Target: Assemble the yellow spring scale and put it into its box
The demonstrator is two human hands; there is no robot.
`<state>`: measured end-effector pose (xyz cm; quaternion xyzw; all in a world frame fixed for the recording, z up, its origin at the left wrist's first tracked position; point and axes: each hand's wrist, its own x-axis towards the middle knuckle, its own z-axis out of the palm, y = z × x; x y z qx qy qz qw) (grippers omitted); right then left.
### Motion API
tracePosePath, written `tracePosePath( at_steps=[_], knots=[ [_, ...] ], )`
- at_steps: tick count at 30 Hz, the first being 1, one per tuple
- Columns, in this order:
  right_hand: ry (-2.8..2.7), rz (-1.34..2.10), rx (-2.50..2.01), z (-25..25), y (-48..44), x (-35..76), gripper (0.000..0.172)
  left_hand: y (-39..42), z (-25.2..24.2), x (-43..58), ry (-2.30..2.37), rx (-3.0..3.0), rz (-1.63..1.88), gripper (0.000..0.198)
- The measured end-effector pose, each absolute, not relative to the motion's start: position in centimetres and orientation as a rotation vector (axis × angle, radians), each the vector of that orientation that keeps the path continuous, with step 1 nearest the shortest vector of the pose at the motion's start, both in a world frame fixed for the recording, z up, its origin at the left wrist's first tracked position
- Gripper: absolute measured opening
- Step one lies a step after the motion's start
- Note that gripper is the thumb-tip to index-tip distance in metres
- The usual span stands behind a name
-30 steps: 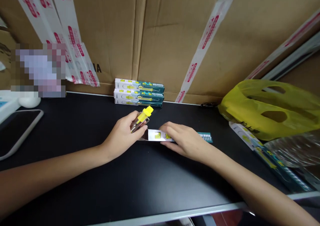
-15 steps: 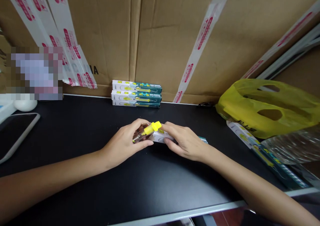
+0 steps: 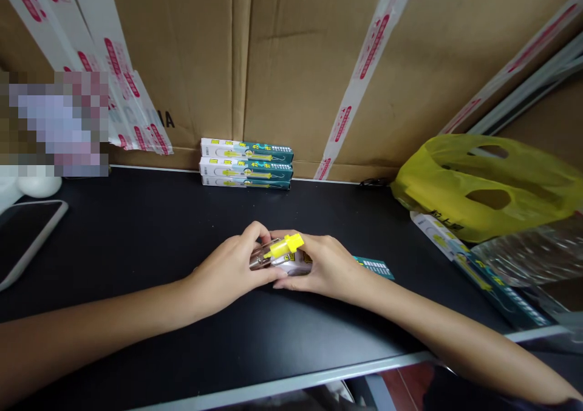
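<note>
A spring scale (image 3: 286, 245) with a yellow end and a clear tube sits in my left hand (image 3: 230, 271), which is closed round the tube. Its yellow end points up and right, over the near end of a slim white and green box (image 3: 373, 266). My right hand (image 3: 332, 262) grips that box from above, thumb on the near side. The hands almost meet at the fingertips. My right hand covers the middle of the box, and its green end shows beyond. Whether the scale touches the box I cannot tell.
Several matching boxes (image 3: 246, 172) are stacked against the cardboard (image 3: 291, 89) at the back. At right lie a yellow plastic bag (image 3: 437, 186), another box (image 3: 485, 277) and clear crinkled plastic (image 3: 523, 256). A phone (image 3: 28, 241) lies far left.
My right hand has come left and closed further over the box, nearer my left hand. More of the box's green end shows. The spring scale has moved slightly right and down in view.
</note>
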<state>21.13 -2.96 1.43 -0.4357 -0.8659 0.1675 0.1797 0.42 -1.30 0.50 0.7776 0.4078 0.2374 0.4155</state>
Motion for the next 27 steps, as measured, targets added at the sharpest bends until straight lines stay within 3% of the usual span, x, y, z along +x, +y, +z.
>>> tracePosePath(
  at_steps=[3,7,9,12,18,27],
  knots=[
    [-2.452,0.419,-1.315,1.3,-3.3,20.6,0.056,-1.4,0.7,0.6,1.001,1.923,0.59,0.036],
    [-2.495,0.312,-1.372,1.2,-3.2,20.5,0.029,-1.4,0.9,0.7,0.974,1.836,0.539,0.031],
    [-2.519,0.339,-1.328,1.4,-2.7,21.0,0.024,-1.0,0.9,0.6,0.95,1.809,0.533,0.028],
    [-2.502,0.38,-1.266,2.2,-1.8,22.2,0.029,-0.3,0.7,0.3,0.925,1.819,0.559,0.025],
    [-2.506,0.464,-1.115,3.3,-1.0,24.1,0.06,0.4,0.3,-0.1,0.896,1.865,0.393,0.028],
    [-2.635,0.356,-1.116,2.9,-1.2,23.8,0.035,0.3,0.1,-0.2,0.909,1.846,0.375,0.038]
  ],
)
